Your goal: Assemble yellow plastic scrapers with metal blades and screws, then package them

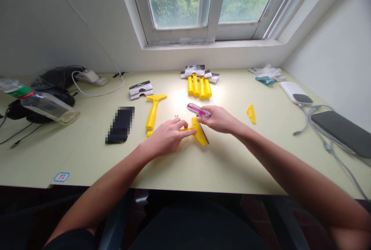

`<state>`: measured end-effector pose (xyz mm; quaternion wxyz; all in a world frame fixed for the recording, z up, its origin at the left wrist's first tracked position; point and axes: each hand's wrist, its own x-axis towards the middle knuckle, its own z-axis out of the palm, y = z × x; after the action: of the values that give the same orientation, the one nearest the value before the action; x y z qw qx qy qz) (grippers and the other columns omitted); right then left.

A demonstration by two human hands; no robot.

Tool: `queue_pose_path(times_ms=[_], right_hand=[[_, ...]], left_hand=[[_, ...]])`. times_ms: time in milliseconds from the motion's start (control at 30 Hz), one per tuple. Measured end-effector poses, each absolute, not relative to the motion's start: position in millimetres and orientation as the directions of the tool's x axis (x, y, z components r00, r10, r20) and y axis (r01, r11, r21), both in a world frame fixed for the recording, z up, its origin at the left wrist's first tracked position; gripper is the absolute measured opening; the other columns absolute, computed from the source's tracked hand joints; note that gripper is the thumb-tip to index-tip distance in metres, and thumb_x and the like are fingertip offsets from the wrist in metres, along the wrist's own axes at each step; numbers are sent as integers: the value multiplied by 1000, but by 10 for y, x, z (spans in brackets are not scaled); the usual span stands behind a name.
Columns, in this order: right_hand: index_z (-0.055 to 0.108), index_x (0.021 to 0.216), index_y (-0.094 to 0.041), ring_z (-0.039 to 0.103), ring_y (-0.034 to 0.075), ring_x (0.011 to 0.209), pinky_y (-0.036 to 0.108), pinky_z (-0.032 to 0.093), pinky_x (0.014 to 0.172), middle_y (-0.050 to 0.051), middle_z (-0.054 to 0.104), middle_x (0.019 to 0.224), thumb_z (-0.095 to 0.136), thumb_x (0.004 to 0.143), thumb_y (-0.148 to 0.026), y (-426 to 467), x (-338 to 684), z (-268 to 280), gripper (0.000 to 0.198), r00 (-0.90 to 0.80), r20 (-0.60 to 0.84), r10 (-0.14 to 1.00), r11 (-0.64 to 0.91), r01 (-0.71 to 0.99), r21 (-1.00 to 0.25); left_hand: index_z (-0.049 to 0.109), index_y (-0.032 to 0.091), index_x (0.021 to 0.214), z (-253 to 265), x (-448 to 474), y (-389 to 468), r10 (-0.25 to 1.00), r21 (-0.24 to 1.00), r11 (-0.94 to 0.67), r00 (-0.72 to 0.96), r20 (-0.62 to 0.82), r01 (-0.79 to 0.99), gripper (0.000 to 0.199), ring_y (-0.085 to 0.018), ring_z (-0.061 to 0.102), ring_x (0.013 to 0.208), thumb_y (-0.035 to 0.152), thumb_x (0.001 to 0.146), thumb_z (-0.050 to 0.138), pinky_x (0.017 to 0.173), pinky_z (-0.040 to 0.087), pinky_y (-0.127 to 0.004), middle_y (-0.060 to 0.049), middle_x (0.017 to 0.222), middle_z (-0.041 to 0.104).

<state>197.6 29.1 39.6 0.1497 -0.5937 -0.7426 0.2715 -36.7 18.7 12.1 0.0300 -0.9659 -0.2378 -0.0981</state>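
Note:
A yellow scraper (200, 136) lies on the table, its handle pointing left and a blade edge showing along the right side of its head. My left hand (165, 138) is closed over the handle, with the index finger stretched to the head. My right hand (219, 118) grips a screwdriver by its clear handle with a purple core (198, 110), just above the scraper head; the tip is hidden. Tiny metal pieces, perhaps screws (176, 116), lie beyond my left hand. To the left is a second yellow scraper body (153, 113). A loose yellow plate (251, 114) rests at the right.
Several yellow scrapers with sleeved heads (199, 87) lie near the window. Left are a printed card sleeve (141, 89), a phone (120, 125) and a plastic bottle (48, 105). Right are gloves (268, 73), a white device (296, 92) and a dark power bank (344, 132) with cables.

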Motion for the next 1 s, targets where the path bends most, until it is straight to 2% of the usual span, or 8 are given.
queue_pose_path(times_ms=[133, 333, 567, 667, 833, 1000], right_hand=[[55, 91, -18, 54, 14, 72, 24, 37, 60, 3, 62, 87, 60, 78, -36, 328, 1992, 374, 23, -223, -118, 967, 94, 753, -651], [52, 78, -17, 44, 10, 60, 25, 32, 55, -2, 51, 70, 62, 73, -33, 388, 2022, 319, 19, -295, -201, 934, 60, 686, -725], [49, 70, -17, 39, 9, 58, 25, 29, 55, -3, 46, 64, 59, 74, -32, 370, 2050, 295, 19, -325, -223, 919, 56, 669, -742], [49, 69, -17, 42, 10, 58, 25, 31, 56, -2, 48, 64, 57, 77, -33, 341, 2042, 317, 20, -282, -210, 936, 55, 708, -704], [56, 84, -19, 50, 13, 66, 26, 35, 60, 2, 58, 76, 53, 85, -46, 265, 2106, 571, 28, -128, 33, 991, 120, 759, -640], [56, 76, -17, 48, 13, 65, 27, 36, 61, 4, 56, 73, 53, 89, -48, 180, 2244, 1119, 34, -190, 321, 928, 344, 769, -538]], left_hand=[[59, 27, 129, 103, -364, 185, 457, 4, -882, 853, 253, 472, 48, -21, 52, 94, 7, 89, 44, 80, 49, -35, -8, 108, 59], [59, 28, 129, 93, -368, 191, 453, 21, -885, 852, 262, 465, 47, -21, 53, 96, 7, 88, 49, 82, 49, -35, -8, 108, 59], [60, 28, 129, 94, -359, 193, 450, 32, -888, 855, 259, 458, 46, -20, 53, 93, 9, 89, 48, 81, 50, -35, -7, 106, 59], [60, 28, 128, 83, -360, 195, 445, 37, -891, 855, 265, 452, 45, -19, 53, 92, 9, 90, 47, 80, 50, -34, -7, 105, 60], [59, 29, 128, 55, -360, 188, 455, 64, -889, 855, 248, 454, 41, -19, 54, 92, 13, 92, 47, 78, 49, -32, -7, 105, 60], [59, 30, 128, 74, -346, 142, 423, 127, -905, 888, 178, 406, 39, -17, 54, 91, 17, 94, 46, 76, 48, -31, -6, 105, 60]])
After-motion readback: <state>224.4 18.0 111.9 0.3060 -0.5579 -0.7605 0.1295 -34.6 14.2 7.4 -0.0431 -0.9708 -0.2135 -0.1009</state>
